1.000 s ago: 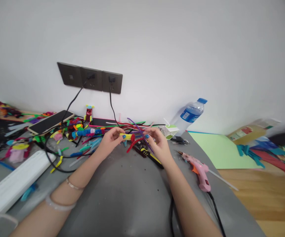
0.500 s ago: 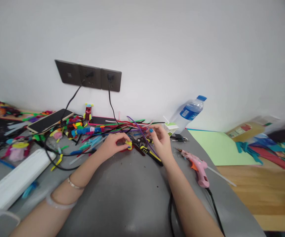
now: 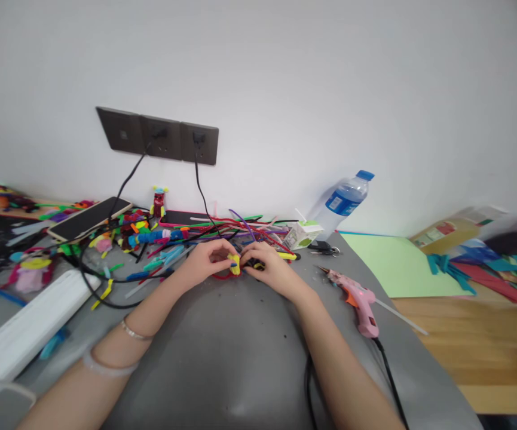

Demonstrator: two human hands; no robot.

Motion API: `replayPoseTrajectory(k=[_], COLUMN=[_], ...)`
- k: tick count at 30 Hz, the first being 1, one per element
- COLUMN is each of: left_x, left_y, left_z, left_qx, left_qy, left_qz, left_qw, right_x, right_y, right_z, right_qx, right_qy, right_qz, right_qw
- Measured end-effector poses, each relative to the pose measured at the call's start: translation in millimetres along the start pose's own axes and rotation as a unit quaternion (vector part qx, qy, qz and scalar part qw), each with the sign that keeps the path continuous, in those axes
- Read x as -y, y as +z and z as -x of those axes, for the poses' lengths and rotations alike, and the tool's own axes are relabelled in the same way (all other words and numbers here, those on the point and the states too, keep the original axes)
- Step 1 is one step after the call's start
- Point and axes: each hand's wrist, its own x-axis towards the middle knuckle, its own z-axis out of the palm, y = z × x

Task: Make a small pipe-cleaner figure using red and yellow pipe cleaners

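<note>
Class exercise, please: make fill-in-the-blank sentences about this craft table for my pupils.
The left hand and right hand pinch a ____ pipe-cleaner piece together.
The glue gun lies on the grey mat to the ____ of the right hand.
The water bottle has a ____ cap.
Missing words: yellow; right; blue.

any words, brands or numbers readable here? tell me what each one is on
No text here reads clearly.
Water bottle, blue label: print too blurred to read.
Small green-and-white carton: print too small.
Box at far right, red and green label: blurred.
Wall sockets and pink glue gun: no marks to make out.
Yellow pipe-cleaner piece in the left hand: no print.
</note>
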Motion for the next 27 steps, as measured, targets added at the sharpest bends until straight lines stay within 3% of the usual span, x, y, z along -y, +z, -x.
replayPoseTrajectory(k=[5, 13, 22, 27], left_x=[-3, -6, 0, -1], left_y=[-3.6, 1.9, 6.9, 4.9], left_z=[0, 1, 3, 3], left_qx=[0.003, 0.107, 0.138, 0.137], left_qy=[0.008, -0.041, -0.049, -0.044], left_qz=[0.002, 0.042, 0.064, 0.018], left_qw=[1.0, 0.993, 0.987, 0.989], right_x=[-3, -9, -9, -7], right_y=[10, 19, 20, 19], right_z=[0, -1, -1, -2], right_qx=[0.001, -0.019, -0.015, -0.016], right_qy=[-0.004, -0.009, -0.005, 0.002], right_qz=[0.077, 0.105, 0.094, 0.09], right_qw=[0.997, 0.994, 0.995, 0.996])
